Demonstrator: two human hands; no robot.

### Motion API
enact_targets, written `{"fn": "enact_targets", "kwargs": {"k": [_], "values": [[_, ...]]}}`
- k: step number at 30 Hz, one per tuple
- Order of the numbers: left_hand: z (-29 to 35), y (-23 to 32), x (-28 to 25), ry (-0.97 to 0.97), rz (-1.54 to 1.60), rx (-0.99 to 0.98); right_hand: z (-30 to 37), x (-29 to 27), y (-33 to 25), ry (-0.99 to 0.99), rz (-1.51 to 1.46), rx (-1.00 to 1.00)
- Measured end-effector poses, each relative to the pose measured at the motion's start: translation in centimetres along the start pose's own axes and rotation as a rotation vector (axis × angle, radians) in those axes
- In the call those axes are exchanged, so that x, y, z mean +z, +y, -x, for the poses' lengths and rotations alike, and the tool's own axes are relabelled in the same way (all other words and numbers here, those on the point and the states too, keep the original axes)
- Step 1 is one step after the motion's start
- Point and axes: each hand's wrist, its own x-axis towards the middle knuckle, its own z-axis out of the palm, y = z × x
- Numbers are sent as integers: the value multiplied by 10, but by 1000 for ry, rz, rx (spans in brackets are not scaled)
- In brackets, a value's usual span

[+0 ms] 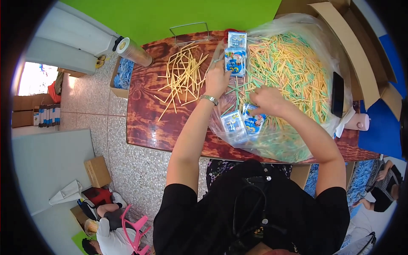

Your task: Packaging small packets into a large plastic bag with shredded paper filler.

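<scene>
My left hand is closed at the left edge of a blue-and-white packet, its fingertips partly hidden there. Another such packet lies just beyond it. My right hand has its fingers curled down among thin pastel sticks, which fill a large clear plastic bag. Whatever those fingers grip is too small to make out. Below my right hand are a blue packet and a paler packet, resting on the bag's near side. A few green sticks lie between my hands.
A loose pile of pale yellow sticks spreads over the wooden table. Stacked cups stand at the left corner, with a wire stand at the back. At right are a dark phone-like slab, a pink cup and cardboard.
</scene>
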Motion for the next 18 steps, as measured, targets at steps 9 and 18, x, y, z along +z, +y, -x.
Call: {"fn": "enact_targets", "kwargs": {"k": [9,18], "values": [[56,39,-41,-199,204,-19,26,12,-1,119,72,-83],[86,62,-27,-460,501,-198,18,4,5,56,-374,-26]]}}
